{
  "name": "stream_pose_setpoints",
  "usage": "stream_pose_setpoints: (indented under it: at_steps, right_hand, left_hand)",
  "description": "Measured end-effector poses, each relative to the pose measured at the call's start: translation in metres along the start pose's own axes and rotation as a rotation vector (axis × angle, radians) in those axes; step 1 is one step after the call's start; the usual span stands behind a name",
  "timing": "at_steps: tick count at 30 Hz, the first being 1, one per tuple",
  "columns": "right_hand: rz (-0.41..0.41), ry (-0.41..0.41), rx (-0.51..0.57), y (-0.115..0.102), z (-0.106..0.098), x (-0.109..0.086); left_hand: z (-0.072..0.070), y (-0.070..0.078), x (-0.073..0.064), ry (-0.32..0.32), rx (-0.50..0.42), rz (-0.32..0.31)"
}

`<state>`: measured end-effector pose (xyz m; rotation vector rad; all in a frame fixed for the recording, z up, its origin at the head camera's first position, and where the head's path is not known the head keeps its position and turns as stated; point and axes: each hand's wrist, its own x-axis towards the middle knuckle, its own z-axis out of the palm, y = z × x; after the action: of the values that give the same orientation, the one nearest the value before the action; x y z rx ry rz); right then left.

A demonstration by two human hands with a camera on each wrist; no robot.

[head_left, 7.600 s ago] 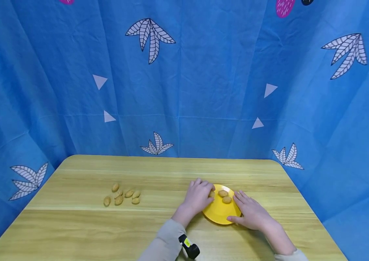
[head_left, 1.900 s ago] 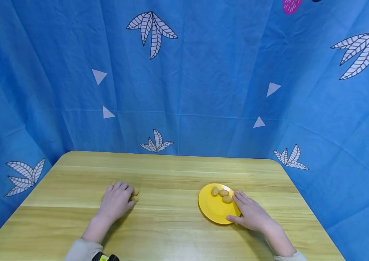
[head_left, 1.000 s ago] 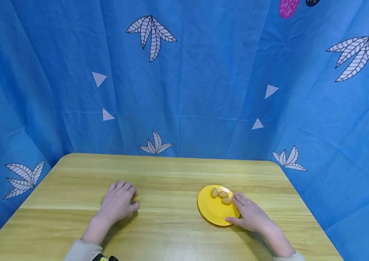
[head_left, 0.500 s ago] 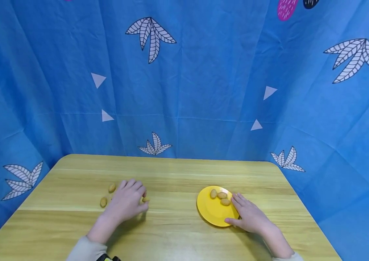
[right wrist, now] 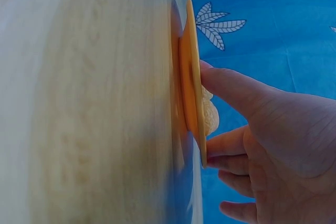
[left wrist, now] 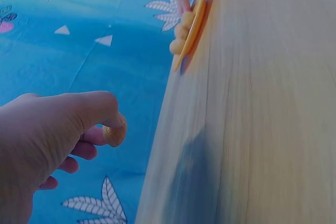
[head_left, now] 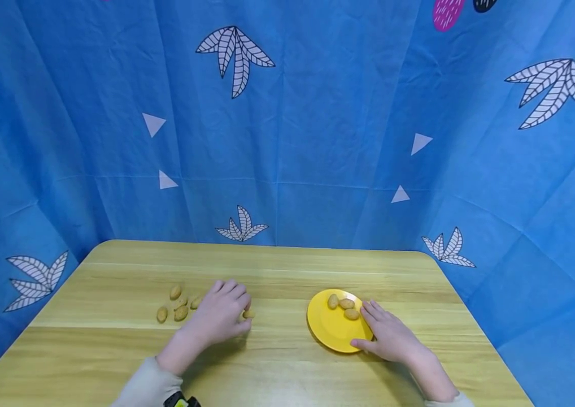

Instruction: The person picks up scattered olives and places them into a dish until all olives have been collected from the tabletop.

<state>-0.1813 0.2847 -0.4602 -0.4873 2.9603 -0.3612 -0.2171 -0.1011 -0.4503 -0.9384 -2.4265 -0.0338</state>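
My left hand [head_left: 218,314] pinches a tan peanut [left wrist: 115,133] in its shell between thumb and index finger, raised over the middle of the table. In the head view, most of that peanut is hidden behind the fingers. To the right lies a round yellow plate [head_left: 335,334] with 3 peanuts [head_left: 351,314] near its far edge. My right hand [head_left: 391,334] rests at the plate's right rim, its fingers extended. In the right wrist view its thumb touches the top of the rim and two fingertips touch the edge.
Several loose peanuts [head_left: 181,313] lie on the left of the wooden table [head_left: 277,373]; my left forearm passes to their right. A blue patterned curtain [head_left: 277,141] hangs behind the table and along both sides.
My left hand has gone from the plate to the loose peanuts, taken hold of one, and moved back rightward with it. A third peanut lies released on the plate. My right hand stays put.
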Motion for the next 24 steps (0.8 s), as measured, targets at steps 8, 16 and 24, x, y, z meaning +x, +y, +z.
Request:
stream_pose_setpoints:
  at_steps: [8,16,24]
  right_hand:
    - [-0.009,0.013,0.0,0.003,0.001,0.002]
    - [-0.006,0.014,0.014,0.005,0.002,0.001]
    - [-0.005,0.01,0.013,0.005,0.004,0.004]
  left_hand:
    - [0.007,0.018,0.018,-0.049,-0.009,0.065]
    - [0.014,0.036,0.032,-0.11,0.003,0.127]
    - [0.02,0.052,0.047,-0.107,0.002,0.18]
